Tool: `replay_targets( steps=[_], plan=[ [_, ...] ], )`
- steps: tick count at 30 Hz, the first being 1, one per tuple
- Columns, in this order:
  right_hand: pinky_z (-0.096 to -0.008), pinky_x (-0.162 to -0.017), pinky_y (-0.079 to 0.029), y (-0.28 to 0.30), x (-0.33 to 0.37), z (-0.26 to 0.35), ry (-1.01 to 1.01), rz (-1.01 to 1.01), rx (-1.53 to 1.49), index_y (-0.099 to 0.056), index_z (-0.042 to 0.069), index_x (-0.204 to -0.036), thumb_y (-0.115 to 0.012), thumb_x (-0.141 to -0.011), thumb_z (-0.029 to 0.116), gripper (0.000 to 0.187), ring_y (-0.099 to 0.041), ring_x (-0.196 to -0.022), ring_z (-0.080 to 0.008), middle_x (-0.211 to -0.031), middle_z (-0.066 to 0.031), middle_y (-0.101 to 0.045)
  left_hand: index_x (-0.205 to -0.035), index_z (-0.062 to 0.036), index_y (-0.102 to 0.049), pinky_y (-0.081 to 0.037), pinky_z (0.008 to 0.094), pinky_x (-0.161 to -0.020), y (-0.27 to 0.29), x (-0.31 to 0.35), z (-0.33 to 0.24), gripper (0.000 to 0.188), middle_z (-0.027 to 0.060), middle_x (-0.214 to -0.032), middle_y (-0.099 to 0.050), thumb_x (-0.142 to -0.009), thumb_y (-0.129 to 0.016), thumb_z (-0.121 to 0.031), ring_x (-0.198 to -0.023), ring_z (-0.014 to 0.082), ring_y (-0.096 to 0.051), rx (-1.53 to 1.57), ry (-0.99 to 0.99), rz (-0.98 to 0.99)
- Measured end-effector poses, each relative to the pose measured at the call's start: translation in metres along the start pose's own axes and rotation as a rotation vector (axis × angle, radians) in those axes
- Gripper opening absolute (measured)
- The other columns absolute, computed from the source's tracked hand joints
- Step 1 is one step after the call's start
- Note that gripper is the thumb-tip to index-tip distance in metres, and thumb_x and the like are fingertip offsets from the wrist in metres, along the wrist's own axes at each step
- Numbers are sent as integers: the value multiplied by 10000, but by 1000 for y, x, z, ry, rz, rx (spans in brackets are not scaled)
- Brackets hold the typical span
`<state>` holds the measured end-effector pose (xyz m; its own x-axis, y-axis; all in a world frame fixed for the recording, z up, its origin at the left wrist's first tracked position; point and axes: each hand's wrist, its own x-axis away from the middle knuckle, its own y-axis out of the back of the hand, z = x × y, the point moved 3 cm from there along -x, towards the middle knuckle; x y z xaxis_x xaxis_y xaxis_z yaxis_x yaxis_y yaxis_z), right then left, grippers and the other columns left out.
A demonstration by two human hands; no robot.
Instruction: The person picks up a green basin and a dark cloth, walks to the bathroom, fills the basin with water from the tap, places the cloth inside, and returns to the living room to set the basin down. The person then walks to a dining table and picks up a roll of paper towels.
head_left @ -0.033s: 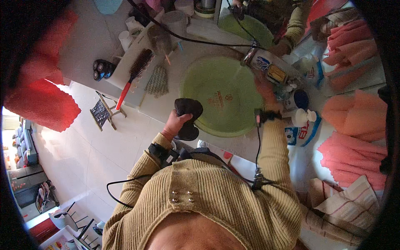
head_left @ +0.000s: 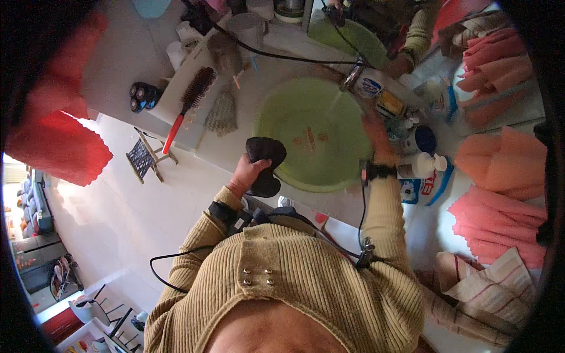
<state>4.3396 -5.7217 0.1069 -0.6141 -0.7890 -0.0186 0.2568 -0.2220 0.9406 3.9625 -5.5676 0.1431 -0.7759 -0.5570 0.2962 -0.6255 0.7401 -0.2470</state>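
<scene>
A black, flat, two-lobed thing [head_left: 265, 167], its exact kind unclear, is pinched at its narrow middle by my left hand [head_left: 253, 170]. I hold it at the left front rim of a green plastic basin [head_left: 279, 167]. A thin stream runs from the metal tap [head_left: 351, 77] into the basin, where printed red marks show on the bottom through the water. My right hand [head_left: 379, 138] reaches along the basin's right rim, below the tap. Its fingers are blurred, and I cannot make out whether they hold anything.
Right of the basin stand a white pump bottle [head_left: 421, 166], a dark-lidded jar [head_left: 422, 140] and a yellow soap bar [head_left: 389, 105]. A red-handled hairbrush [head_left: 187, 109] and a mesh pouch [head_left: 222, 113] lie left. Pink towels [head_left: 497, 226] hang right. A folding stool [head_left: 147, 154] stands on the floor.
</scene>
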Motion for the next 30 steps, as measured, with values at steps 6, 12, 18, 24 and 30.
replay_targets(
  steps=[6, 12, 18, 24, 30],
  plan=[
    [-419, -903, -366, -9, 127, 27, -336, -179, -701, -218, 39, -1337, -508, -837, 226, 607, -470, -1083, -343, -1235, -217, -435, -1073, 4, -526, -464, 302, -740, 4, -2, 6, 347, 61, -965, -602, -737, -591, -56, -828, 169, -564, -46, 33, -26],
    [-335, -846, -399, -32, 163, 46, -480, -319, -1264, -381, -8, -1216, -547, -775, 127, 490, -508, -973, -235, -1118, -145, -518, -1050, 19, -544, -472, 294, -720, 6, -1, 0, 350, 69, -934, -613, -718, -612, -67, -804, 167, -577, 75, 12, 12],
    [-323, -819, -399, -8, 184, 57, -465, -468, -1202, -444, -16, -1152, -547, -757, 96, 423, -504, -954, -205, -1091, -118, -527, -1059, 7, -536, -473, 302, -725, 8, 3, 3, 365, 61, -925, -609, -706, -614, -45, -803, 172, -577, 19, 180, 49],
    [-327, -832, -399, -21, 201, 60, -519, -428, -1352, -433, -24, -1159, -552, -758, 104, 437, -496, -976, -208, -1113, -113, -515, -1047, -1, -544, -475, 304, -728, 6, 17, -1, 370, 60, -938, -607, -695, -645, -55, -810, 169, -580, 83, 95, 73],
    [-337, -836, -402, -56, 172, 93, -507, -418, -1714, -427, 16, -1186, -555, -762, 114, 454, -495, -978, -227, -1108, -98, -517, -1115, -28, -496, -468, 302, -750, 34, 18, -27, 412, 52, -991, -588, -720, -613, -16, -873, 167, -563, -38, 67, 94]
  ],
)
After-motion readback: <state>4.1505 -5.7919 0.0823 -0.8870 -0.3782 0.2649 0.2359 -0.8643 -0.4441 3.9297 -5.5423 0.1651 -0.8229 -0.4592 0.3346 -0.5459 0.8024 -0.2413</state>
